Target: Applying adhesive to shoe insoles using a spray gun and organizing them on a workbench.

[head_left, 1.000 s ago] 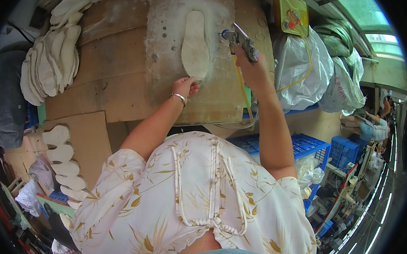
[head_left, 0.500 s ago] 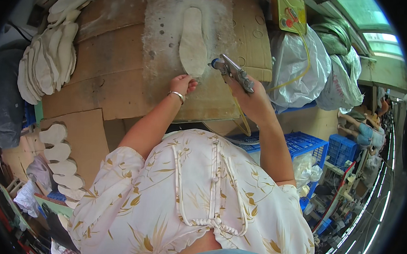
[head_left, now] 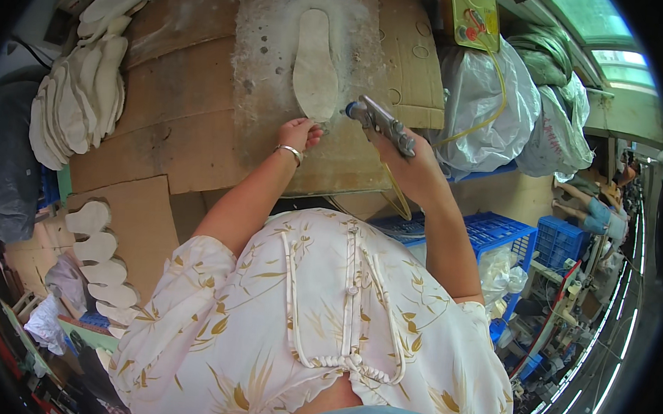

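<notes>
The left hand (head_left: 298, 134) has its fingers drawn closely together at the near end of a pale insole (head_left: 315, 65); whether the edge is pinched between them I cannot tell. A bracelet (head_left: 289, 153) circles that wrist. The right hand (head_left: 414, 165) is wrapped around a metal spray gun (head_left: 386, 125), its blue-tipped nozzle pointing left toward the insole's near end, just apart from it.

The insole lies flat, narrow end away from the person, on a whitish, spotted sheet (head_left: 256, 100) spread over the cardboard-covered worktop (head_left: 177, 122). A yellowish hose (head_left: 399, 200) hangs below the right hand.

At the worktop's left edge, more insoles overlap in a pile (head_left: 80, 100). Nearer the person, on the left, a row of pale pieces (head_left: 103, 271) lies overlapping along a cardboard panel (head_left: 146, 230).

Beyond the worktop's right side stands a yellow container (head_left: 465, 6) with a red fitting and a yellow tube, above a white plastic bag (head_left: 470, 113). Blue crates (head_left: 506, 231) stand lower right, and farther off another person (head_left: 604, 218) is partly visible.
</notes>
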{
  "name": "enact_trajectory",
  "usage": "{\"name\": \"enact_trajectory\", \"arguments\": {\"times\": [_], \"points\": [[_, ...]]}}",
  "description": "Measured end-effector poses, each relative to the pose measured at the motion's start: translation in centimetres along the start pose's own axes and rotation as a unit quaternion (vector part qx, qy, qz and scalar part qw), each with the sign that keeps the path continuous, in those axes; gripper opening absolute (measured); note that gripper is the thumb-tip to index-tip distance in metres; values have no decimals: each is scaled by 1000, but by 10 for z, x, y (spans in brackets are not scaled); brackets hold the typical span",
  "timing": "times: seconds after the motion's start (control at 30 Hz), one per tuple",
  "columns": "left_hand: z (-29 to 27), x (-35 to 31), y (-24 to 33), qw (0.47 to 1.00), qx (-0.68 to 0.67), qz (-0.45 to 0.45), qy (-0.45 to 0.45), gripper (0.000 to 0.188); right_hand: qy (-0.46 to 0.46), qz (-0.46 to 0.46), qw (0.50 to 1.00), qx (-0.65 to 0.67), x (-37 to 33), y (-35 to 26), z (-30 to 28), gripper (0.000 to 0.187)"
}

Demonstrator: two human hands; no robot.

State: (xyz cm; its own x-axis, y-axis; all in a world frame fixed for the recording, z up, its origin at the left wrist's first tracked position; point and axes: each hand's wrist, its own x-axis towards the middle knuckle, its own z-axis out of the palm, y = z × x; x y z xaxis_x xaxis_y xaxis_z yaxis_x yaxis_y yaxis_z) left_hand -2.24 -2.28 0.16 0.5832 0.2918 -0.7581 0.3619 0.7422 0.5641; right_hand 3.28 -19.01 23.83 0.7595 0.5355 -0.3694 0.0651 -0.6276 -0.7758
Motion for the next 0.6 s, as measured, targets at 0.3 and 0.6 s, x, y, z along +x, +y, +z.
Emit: {"name": "enact_trajectory", "arguments": {"times": [0.3,0.6], "points": [[1,0,-1,1000,20,0,0,14,96,-67,993,17,22,4,2,28],[0,2,-3,1000,-7,-1,-10,16,53,-4,999,4,-4,7,-4,28]]}}
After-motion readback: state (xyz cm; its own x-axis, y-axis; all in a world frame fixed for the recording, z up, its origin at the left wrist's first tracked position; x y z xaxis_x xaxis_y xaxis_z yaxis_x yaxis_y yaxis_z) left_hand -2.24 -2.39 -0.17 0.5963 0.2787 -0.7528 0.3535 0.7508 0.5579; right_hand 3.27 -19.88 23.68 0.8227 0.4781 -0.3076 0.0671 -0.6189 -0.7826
